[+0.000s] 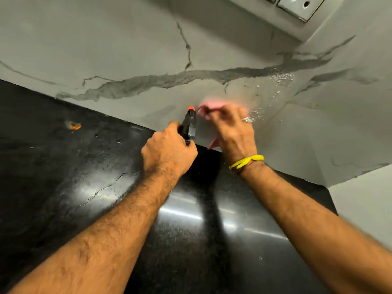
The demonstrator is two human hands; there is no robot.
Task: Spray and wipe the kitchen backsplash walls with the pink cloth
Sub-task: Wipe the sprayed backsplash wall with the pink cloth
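My left hand [168, 148] grips a black spray bottle head [189, 126] with a red nozzle tip, aimed at the grey marbled backsplash [131, 60]. The bottle's body is hidden under the hand. My right hand [232, 129], blurred by motion, holds the pink cloth [210, 106] against the lower wall just right of the nozzle. A corner of the cloth also hangs below the palm. White spray droplets [282, 78] speckle the wall to the right of the cloth, near the corner.
A glossy black stone counter [84, 166] runs beneath the wall, with a small orange spot [74, 125] on its left part. A socket plate [301, 6] sits high on the wall at the top right. The side wall [350, 124] meets the backsplash at the right corner.
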